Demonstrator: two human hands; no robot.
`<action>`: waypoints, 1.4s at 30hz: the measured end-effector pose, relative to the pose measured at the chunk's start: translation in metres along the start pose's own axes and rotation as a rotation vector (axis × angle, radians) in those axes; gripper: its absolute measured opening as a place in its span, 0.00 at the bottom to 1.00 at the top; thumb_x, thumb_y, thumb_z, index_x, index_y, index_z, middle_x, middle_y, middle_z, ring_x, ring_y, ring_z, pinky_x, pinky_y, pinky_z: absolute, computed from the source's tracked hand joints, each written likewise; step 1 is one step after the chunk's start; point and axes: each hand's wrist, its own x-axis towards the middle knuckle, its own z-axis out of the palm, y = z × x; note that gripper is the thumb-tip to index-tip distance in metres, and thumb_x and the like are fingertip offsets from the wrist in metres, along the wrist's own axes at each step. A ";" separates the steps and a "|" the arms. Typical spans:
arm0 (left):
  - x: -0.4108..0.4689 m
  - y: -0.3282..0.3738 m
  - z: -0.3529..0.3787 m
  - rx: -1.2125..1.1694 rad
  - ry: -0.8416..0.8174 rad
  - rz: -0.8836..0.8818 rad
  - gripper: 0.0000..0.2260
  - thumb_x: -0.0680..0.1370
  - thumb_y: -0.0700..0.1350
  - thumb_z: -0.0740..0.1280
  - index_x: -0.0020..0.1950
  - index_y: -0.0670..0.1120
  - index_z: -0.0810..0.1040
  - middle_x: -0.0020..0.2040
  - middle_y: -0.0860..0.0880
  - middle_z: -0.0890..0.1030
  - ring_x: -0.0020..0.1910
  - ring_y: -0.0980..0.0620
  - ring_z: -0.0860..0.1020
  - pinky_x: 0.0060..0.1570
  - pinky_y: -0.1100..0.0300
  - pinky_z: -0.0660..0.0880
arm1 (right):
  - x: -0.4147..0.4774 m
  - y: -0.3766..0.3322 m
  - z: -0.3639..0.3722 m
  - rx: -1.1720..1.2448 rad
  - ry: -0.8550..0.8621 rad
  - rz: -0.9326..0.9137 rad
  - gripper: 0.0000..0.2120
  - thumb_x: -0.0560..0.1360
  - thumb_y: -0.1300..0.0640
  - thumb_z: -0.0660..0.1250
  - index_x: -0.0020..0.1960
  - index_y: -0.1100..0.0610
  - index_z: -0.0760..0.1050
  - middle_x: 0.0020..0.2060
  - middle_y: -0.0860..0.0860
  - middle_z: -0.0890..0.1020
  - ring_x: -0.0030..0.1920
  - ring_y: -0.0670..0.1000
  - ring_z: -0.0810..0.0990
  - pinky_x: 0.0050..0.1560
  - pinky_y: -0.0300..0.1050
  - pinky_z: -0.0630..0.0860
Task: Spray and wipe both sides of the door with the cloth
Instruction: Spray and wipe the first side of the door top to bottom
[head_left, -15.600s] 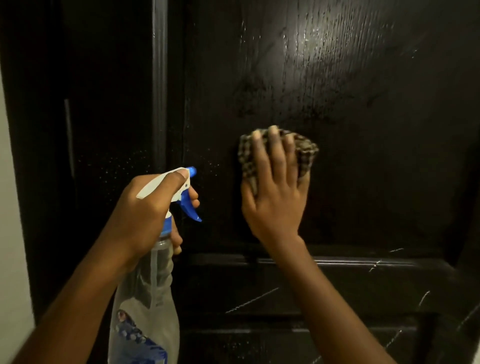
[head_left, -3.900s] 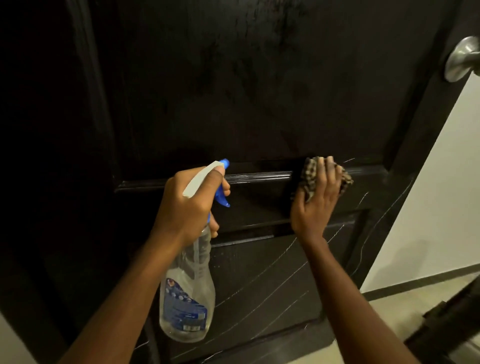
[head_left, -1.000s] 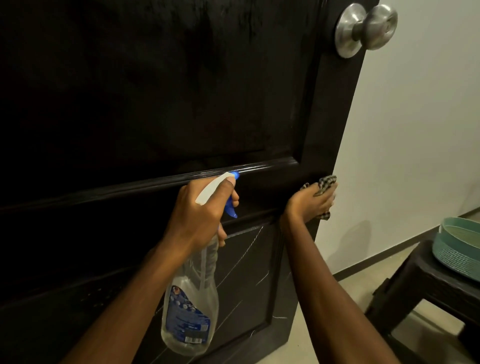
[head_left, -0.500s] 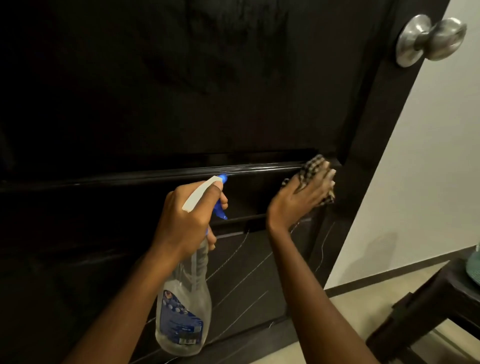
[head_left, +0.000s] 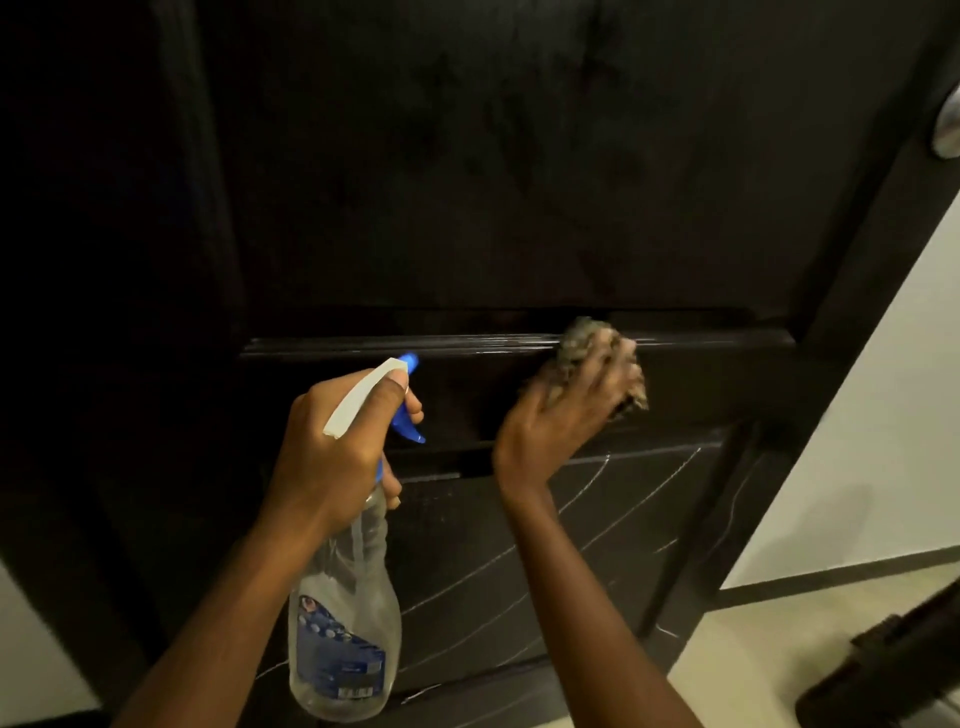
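From the head view, the left hand (head_left: 337, 452) grips the neck of a clear plastic spray bottle with a blue trigger (head_left: 345, 623). The right hand (head_left: 563, 421), blurred, presses a bunched checked cloth (head_left: 579, 338) with outstretched fingers against the dark wooden door (head_left: 467, 156), at its horizontal moulding toward the right edge.

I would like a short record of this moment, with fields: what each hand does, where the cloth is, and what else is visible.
left hand: grips the spray bottle at its neck, nozzle toward the door
right hand: presses the cloth on the door; blurred
cloth position: at the horizontal moulding above the lower panel
lower panel: pale scratch lines
also visible: door knob at right edge, wall, floor
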 end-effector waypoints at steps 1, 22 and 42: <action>-0.001 -0.002 -0.010 0.005 0.011 0.002 0.16 0.83 0.50 0.59 0.44 0.44 0.80 0.43 0.47 0.85 0.20 0.42 0.78 0.25 0.52 0.77 | -0.019 -0.008 0.004 -0.042 -0.096 -0.169 0.32 0.78 0.53 0.59 0.80 0.54 0.57 0.81 0.56 0.56 0.82 0.53 0.45 0.80 0.54 0.46; -0.013 -0.035 -0.060 -0.040 0.006 -0.023 0.18 0.79 0.57 0.59 0.45 0.45 0.80 0.39 0.49 0.83 0.21 0.45 0.78 0.22 0.62 0.73 | -0.035 0.011 -0.003 -0.265 -0.377 -0.856 0.35 0.79 0.45 0.58 0.82 0.41 0.46 0.82 0.43 0.44 0.82 0.48 0.44 0.79 0.51 0.47; -0.035 -0.102 0.010 -0.100 0.029 0.089 0.20 0.78 0.56 0.59 0.43 0.41 0.81 0.44 0.44 0.85 0.20 0.42 0.75 0.24 0.46 0.77 | -0.063 0.061 0.000 0.129 -0.235 -0.839 0.26 0.79 0.53 0.59 0.76 0.55 0.66 0.76 0.57 0.67 0.79 0.53 0.56 0.75 0.62 0.60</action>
